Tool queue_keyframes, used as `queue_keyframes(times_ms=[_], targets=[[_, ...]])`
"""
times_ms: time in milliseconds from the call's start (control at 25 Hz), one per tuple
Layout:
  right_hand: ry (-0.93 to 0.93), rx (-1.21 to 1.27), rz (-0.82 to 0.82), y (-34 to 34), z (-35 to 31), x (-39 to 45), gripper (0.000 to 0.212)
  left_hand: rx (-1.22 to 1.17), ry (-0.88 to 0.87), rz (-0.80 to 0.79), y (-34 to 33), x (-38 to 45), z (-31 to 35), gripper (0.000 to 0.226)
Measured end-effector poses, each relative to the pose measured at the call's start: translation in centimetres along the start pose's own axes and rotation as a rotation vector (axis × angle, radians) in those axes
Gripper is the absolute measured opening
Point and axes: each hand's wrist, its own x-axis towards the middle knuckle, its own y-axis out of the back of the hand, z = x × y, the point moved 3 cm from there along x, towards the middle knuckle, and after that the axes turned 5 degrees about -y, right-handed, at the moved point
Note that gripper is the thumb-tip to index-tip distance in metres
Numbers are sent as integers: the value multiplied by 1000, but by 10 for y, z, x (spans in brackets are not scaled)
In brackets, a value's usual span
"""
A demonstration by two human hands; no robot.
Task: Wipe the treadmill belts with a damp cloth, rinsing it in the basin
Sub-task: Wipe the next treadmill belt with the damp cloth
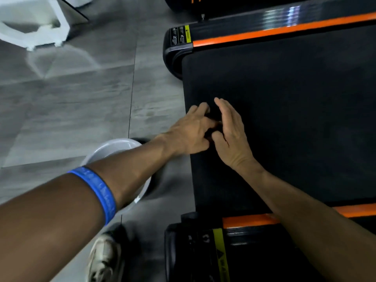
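Both hands meet on the black treadmill belt [284, 119], close to its rear end. The left hand [189, 133] has its fingers curled around something dark, presumably the cloth [212, 117], which is barely distinguishable from the belt. The right hand [230, 133] lies just beside it with fingers straight and together, its edge against the same dark bundle. The white basin [114, 147] sits on the floor behind the left wrist, partly hidden by the forearm with its blue wristband [97, 192]. Whether it holds water cannot be told. I judge the wiping to be under way. No wet streaks show, so how much of this belt is done is unclear. A second treadmill [223, 3], beyond the hands, likely remains.
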Motion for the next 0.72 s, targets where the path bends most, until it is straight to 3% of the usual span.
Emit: queue_keyframes(times_ms=[120, 280, 440, 560, 640, 720], targets=[[-10, -50, -29, -1, 3, 3, 76, 98, -98, 95, 5, 4, -9, 28], [-12, -102, -6, -7, 1, 2, 73, 123, -174, 158, 3, 10, -27, 36], [-36, -142, 32, -3, 2, -2, 68, -49, 33, 400, 1, 14, -70, 40], [-6, -402, -33, -26, -11, 9, 61, -224, 113, 492, 2, 27, -111, 38], [-131, -428, 1, -51, -24, 38, 60, -430, 152, 502, 10, 45, -129, 32], [-342, -329, 75, -66, -30, 69, 62, -468, 159, 480, 16, 62, -147, 25]])
